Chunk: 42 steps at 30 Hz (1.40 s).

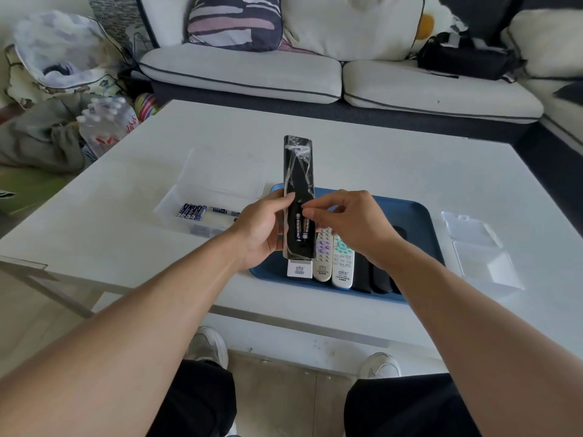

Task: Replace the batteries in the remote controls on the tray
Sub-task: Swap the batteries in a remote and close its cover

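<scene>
Left grip point(262, 231) clasps black remote point(298, 171) (batteries point(301, 228) showing); right grip point(344, 222) pinches at them.

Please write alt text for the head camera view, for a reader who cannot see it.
A person's left hand holds a long black remote with two batteries showing in its open back, over a blue tray of other remotes on a white table; the right hand reaches toward the batteries.

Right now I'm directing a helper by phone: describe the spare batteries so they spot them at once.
Start at the white table, then the clear bin left of the blue tray. The spare batteries lie inside: small blue cylinders side by side, unlike the remotes.
</scene>
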Each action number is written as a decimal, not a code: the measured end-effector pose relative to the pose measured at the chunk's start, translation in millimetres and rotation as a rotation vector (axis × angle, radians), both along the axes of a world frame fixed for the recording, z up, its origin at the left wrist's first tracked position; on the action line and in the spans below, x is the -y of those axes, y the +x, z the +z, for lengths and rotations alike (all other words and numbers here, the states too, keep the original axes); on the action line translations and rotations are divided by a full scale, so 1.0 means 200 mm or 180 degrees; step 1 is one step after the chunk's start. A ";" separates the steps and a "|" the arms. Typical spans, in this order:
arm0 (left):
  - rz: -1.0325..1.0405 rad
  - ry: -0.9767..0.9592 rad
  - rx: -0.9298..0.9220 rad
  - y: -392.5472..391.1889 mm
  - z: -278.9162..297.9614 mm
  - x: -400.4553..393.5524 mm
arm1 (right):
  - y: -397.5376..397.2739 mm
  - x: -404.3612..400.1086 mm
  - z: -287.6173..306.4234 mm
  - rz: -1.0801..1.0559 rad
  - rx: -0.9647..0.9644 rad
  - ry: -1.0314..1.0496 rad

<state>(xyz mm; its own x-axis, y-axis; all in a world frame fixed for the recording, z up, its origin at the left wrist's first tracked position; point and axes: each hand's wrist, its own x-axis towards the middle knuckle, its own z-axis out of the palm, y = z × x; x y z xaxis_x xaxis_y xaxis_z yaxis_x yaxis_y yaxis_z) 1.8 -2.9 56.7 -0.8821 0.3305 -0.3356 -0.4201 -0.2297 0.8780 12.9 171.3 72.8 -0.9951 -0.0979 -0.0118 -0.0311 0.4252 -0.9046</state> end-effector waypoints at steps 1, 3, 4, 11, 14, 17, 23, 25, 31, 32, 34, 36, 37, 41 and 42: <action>-0.0004 0.0001 -0.0032 0.00 0.00 0.00 | 0.00 0.00 0.00 -0.0070 0.0085 -0.0120; -0.0040 -0.0006 -0.0122 0.00 0.00 0.00 | -0.01 0.00 0.00 -0.0243 0.0291 -0.0406; -0.0066 -0.0017 -0.0193 0.00 0.00 0.00 | -0.02 -0.01 0.00 -0.0321 0.0452 -0.0527; -0.0270 -0.0044 -0.0506 0.02 0.02 -0.01 | -0.02 -0.06 0.02 0.0097 0.1771 -0.0803; -0.0324 -0.0124 -0.0562 0.02 0.01 -0.01 | -0.03 -0.07 0.03 0.0221 0.1850 -0.0809; -0.0292 -0.0159 -0.0567 0.02 0.01 -0.02 | -0.03 -0.07 0.02 0.0164 0.1846 -0.0829; -0.0201 -0.0188 -0.0569 0.03 0.01 -0.01 | -0.04 -0.03 0.01 -0.0111 0.1422 -0.0533; -0.0108 -0.0127 -0.0537 0.02 0.01 -0.01 | -0.04 0.00 0.02 -0.0181 0.1154 -0.0369; 0.0109 -0.0266 -0.0417 0.00 -0.01 0.01 | -0.04 0.05 0.00 -0.0189 0.0641 -0.0019; 0.0143 -0.0346 -0.0381 0.00 -0.01 0.01 | -0.04 0.06 -0.01 -0.0168 0.0592 0.0122; 0.0239 -0.0485 -0.0314 0.00 -0.01 0.02 | -0.04 0.06 -0.04 -0.0153 0.0554 0.0281; 0.0377 -0.0439 -0.0209 -0.02 -0.02 0.04 | -0.06 0.05 -0.06 -0.0305 0.0445 0.0349; 0.0473 -0.0370 -0.0116 -0.03 -0.02 0.05 | -0.07 0.03 -0.06 -0.0432 0.0349 0.0412; 0.0732 -0.0041 0.0303 -0.06 -0.02 0.10 | -0.11 -0.02 -0.12 -0.0755 0.0111 0.0889; 0.0690 -0.0010 0.0337 -0.07 -0.02 0.12 | -0.11 -0.02 -0.14 -0.0748 0.0125 0.1084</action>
<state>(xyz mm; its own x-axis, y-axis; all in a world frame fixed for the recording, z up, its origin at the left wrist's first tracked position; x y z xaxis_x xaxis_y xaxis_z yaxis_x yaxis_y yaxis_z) -11.8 -26.2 52.6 -0.8921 0.1362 -0.4308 -0.4511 -0.3218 0.8324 -10.1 175.7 45.7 -0.9880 0.1481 -0.0427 0.1344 0.6917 -0.7095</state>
